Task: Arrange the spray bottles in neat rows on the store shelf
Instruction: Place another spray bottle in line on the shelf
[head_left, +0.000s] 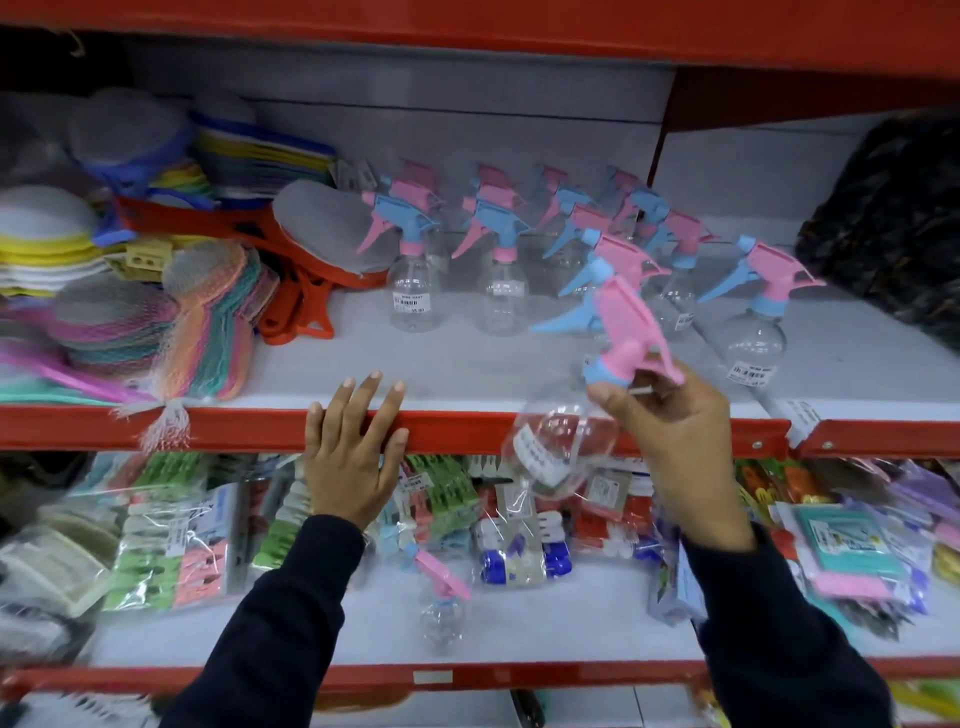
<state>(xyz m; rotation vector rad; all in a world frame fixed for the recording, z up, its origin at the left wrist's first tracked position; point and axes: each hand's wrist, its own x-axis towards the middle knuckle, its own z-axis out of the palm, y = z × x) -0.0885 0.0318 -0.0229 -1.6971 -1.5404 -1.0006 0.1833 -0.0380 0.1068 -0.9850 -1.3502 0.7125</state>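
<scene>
1. The shelf (291, 374) is a white board with a red front lip; all positions below are given relative to this lip.
2. The left hand (350, 457) lies flat on the lip, fingers (371, 395) spread, tips reaching over the edge onto the white board. It holds nothing.
3. The right hand (680, 441) is in front of the lip, towards its right end, and grips the held spray bottle (566, 441) at the neck. Thumb and fingers are closed around the pink-and-blue trigger head, which rises above the lip.
4. The held spray bottle is tilted; its clear body hangs across and below the lip, with a white label visible. The image is blurred here, so the exact finger contact cannot be read.
5. Behind the lip, on the board, the standing spray bottles (498, 260) form rows running back towards the rear wall, all with clear bodies and pink or blue heads.
6. One round spray bottle (756, 317) stands apart, right of the rows.
7. Left of the rows, behind the lip, lie the netted scrubbers (208, 322) and an orange-framed item (306, 270).
8. Below the lip, on the lower shelf (545, 613), a fallen spray bottle (441, 603) lies among the packaged goods (171, 540).
</scene>
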